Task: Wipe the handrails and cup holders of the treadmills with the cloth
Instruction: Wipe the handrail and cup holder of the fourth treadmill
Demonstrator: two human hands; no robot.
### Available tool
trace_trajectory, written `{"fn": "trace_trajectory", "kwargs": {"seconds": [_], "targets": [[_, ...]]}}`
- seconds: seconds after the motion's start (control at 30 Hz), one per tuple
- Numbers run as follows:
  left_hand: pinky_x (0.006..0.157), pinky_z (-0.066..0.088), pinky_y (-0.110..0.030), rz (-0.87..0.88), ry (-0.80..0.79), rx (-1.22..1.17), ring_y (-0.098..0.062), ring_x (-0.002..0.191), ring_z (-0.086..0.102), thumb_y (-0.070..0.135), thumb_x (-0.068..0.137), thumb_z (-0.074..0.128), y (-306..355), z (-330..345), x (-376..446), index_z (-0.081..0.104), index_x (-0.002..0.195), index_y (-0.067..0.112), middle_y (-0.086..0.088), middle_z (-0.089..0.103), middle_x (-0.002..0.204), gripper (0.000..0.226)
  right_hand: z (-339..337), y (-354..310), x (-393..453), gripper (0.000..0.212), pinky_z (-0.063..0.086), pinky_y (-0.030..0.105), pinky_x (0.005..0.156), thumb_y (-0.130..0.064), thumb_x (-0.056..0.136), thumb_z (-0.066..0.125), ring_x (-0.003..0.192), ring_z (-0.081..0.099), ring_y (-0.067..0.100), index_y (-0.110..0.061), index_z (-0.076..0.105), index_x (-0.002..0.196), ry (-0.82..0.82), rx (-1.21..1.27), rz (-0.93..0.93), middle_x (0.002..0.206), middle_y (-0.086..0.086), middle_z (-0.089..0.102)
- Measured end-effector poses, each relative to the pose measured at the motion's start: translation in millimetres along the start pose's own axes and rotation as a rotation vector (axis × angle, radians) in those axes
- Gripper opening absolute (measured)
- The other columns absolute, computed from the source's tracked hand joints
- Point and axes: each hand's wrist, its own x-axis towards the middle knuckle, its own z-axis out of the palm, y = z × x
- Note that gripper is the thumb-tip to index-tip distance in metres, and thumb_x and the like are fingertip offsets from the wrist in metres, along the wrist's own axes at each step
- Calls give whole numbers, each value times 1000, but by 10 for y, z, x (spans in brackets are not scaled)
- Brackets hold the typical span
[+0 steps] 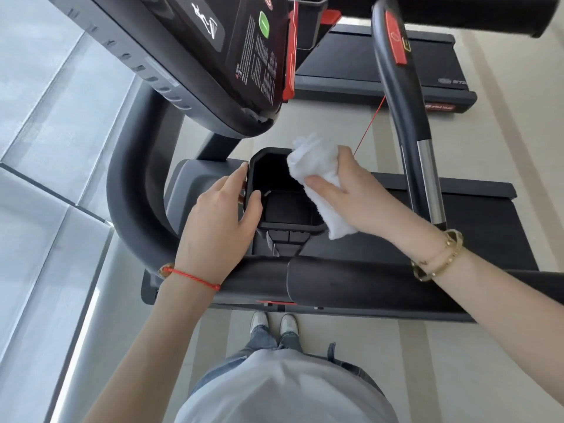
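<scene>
A black square cup holder (283, 215) sits below the treadmill console, in the middle of the view. My left hand (222, 215) grips its left wall, thumb over the rim and fingers along the outside. My right hand (345, 190) holds a bunched white cloth (317, 175) against the cup holder's right rim; part of the cloth hangs down past the rim. A thick black handrail (351, 285) runs across just in front of me, under both forearms. A second handrail (399, 96) with a red tab curves away at the upper right.
The treadmill console (213, 56) overhangs the cup holder from the upper left. A thin red safety cord (369, 126) hangs beside the cloth. The belt deck (488, 209) lies to the right. Another treadmill (381, 65) stands beyond. A pale ledge (45, 178) runs along the left.
</scene>
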Motion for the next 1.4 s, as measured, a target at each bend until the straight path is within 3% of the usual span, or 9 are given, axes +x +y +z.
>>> {"fn": "trace_trajectory", "kwargs": {"seconds": [0.07, 0.17, 0.3, 0.43, 0.57, 0.87, 1.1, 1.17, 1.4], "targets": [[84, 52, -42, 3, -7, 3, -22, 92, 62, 26, 98, 51, 9, -6, -2, 49, 142, 15, -4, 65, 100, 46, -112, -82, 225, 50, 37, 32, 71, -45, 95, 55, 96, 54, 21, -10, 40, 127, -32, -247, -136, 114, 2, 54], [82, 52, -42, 5, -13, 5, -22, 89, 61, 26, 98, 51, 27, -9, -5, 48, 143, 15, -4, 64, 97, 46, -211, -212, 491, 50, 32, 34, 68, -50, 91, 58, 89, 55, 24, -14, 44, 123, -181, -499, -273, 106, -2, 56], [76, 51, -45, 15, -19, -3, -24, 82, 59, 23, 97, 51, 31, -20, 2, 54, 134, 16, -5, 62, 89, 38, -9, -341, 592, 46, 43, 40, 72, -38, 92, 59, 95, 59, 28, -16, 43, 129, -135, -692, -452, 125, 0, 56], [84, 52, -43, -8, -19, -17, -22, 91, 62, 26, 97, 51, 22, -18, -5, 51, 141, 16, -5, 65, 98, 45, -63, -254, 483, 44, 46, 42, 77, -32, 92, 58, 102, 59, 27, -19, 42, 131, -100, -636, -422, 128, -3, 55], [87, 52, -43, -18, -2, -18, -21, 94, 62, 27, 97, 52, 17, -18, -11, 49, 143, 15, -4, 66, 103, 47, -256, -48, 367, 41, 38, 37, 68, -43, 92, 58, 89, 53, 25, -18, 44, 121, -157, -433, -185, 101, -3, 55], [75, 50, -45, 28, -19, -2, -24, 80, 59, 22, 97, 50, 19, -21, 9, 57, 128, 16, -5, 63, 88, 33, -35, -357, 657, 44, 30, 34, 68, -46, 91, 58, 91, 56, 25, -19, 47, 123, -146, -604, -462, 114, -2, 62], [87, 52, -42, -2, 11, -18, -22, 93, 63, 26, 97, 52, 1, -15, -9, 51, 141, 14, -4, 67, 102, 46, -209, -59, 434, 39, 33, 36, 63, -39, 91, 61, 85, 52, 29, -14, 46, 116, -111, -463, -229, 91, 0, 55], [85, 52, -43, 3, 4, -16, -23, 91, 63, 25, 97, 52, 3, -14, 3, 50, 142, 14, -5, 66, 100, 46, -213, -101, 456, 36, 30, 36, 61, -36, 91, 61, 84, 54, 30, -11, 45, 112, -127, -517, -273, 89, -1, 52], [71, 49, -48, 40, -11, 10, -26, 75, 58, 19, 95, 53, 6, -20, 18, 58, 116, 16, -6, 60, 81, 21, 6, -367, 696, 38, 40, 39, 70, -35, 91, 59, 92, 60, 32, -16, 45, 121, -140, -674, -506, 115, 1, 62]]}}
